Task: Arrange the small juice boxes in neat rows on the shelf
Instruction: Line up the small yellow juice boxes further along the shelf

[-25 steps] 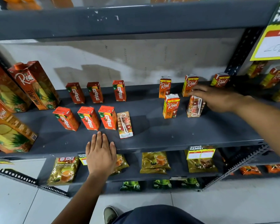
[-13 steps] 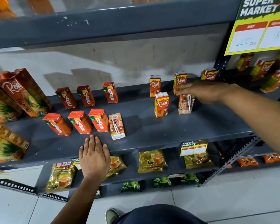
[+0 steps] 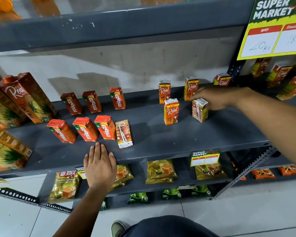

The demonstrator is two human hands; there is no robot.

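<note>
Small juice boxes stand on the grey shelf (image 3: 161, 141). On the left are two rows of three red Maaza boxes, the back row (image 3: 92, 101) and the front row (image 3: 85, 129). A box turned straw-side out (image 3: 124, 134) ends the front row. On the right, three small Real boxes (image 3: 164, 92) stand at the back, with one (image 3: 171, 111) in front of them. My right hand (image 3: 219, 98) grips the top of another Real box (image 3: 199, 111), which is upright with its straw side facing me. My left hand (image 3: 99, 166) lies flat and open on the shelf's front edge.
Large Real pineapple cartons (image 3: 26, 98) crowd the left end of the shelf. A yellow price sign (image 3: 272, 31) hangs at upper right above a neighbouring shelf holding more cartons (image 3: 280, 74). Tea packets (image 3: 161, 171) lie on the lower shelf. My shoe (image 3: 117, 228) is on the tiled floor.
The view has swung slightly to the right. My right hand stays on the same Real box, which has barely shifted. My left hand has stayed on the shelf edge.
</note>
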